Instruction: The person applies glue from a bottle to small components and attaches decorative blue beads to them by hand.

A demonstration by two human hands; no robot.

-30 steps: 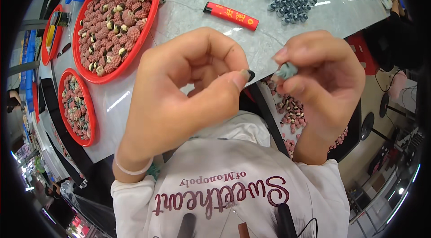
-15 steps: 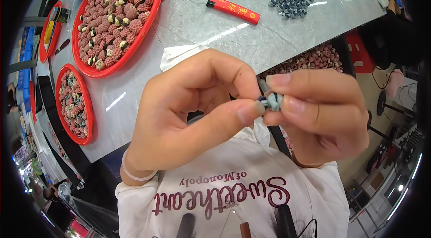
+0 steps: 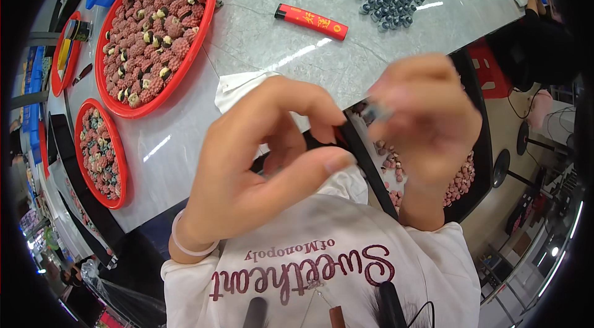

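Just above the person's white top [image 3: 322, 220], the left hand [image 3: 241, 173] hung with thumb and forefinger bowed toward each other but parted; nothing showed between their tips, and whether the curled fingers behind hid anything could not be told. A little farther out, the right hand [image 3: 430, 117] was blurred, though it seemed to pinch a small grey-blue piece [image 3: 375, 112] at its fingertips, in the air near the table's close edge. Handling it well probably called for a light pinch by the very tips, firm enough not to drop the piece yet gentle enough not to mark or bend it, with its outward side left clear for the other hand. Steadiness likely mattered too, as a slip could have sent it down among the pink pieces [image 3: 459, 182] below the table edge.

The grey-blue piece jutted from the right fingertips toward the left hand's side; blur hid its outline, so its long axis could not be told.

Farther off, a white cloth [image 3: 238, 88] lay on the grey table [image 3: 247, 37]. Past that rested a red lighter [image 3: 312, 23], slanting from upper left to lower right, and then a cluster of dark beads [image 3: 388, 0].
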